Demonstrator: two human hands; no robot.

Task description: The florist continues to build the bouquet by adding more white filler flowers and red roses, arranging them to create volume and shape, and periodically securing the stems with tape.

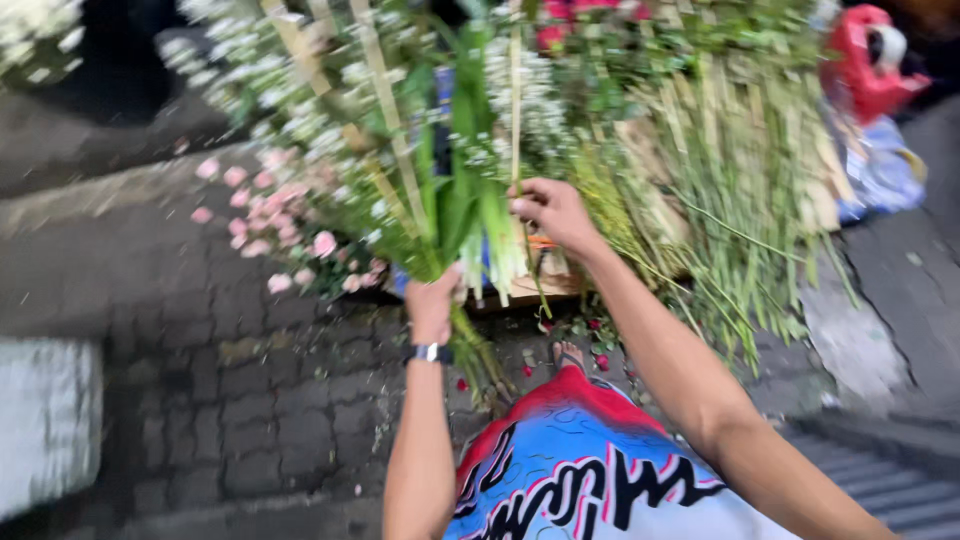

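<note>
My left hand (433,301), with a watch on its wrist, grips the stems of a bunch of green stalks and small white flowers (440,170) where they narrow together. My right hand (552,211) is raised just to the right of it, fingers pinched on a thin stalk (516,120) in the same bunch. The bunch fans upward and to the left, with pale flat strips running through it. The picture is blurred by motion.
Pink flowers (280,215) lie on the dark stone paving (230,390) at left. A heap of green stems (740,200) lies at right, with a red object (865,65) behind. My foot (568,354) and a red, blue and white garment (580,470) show below.
</note>
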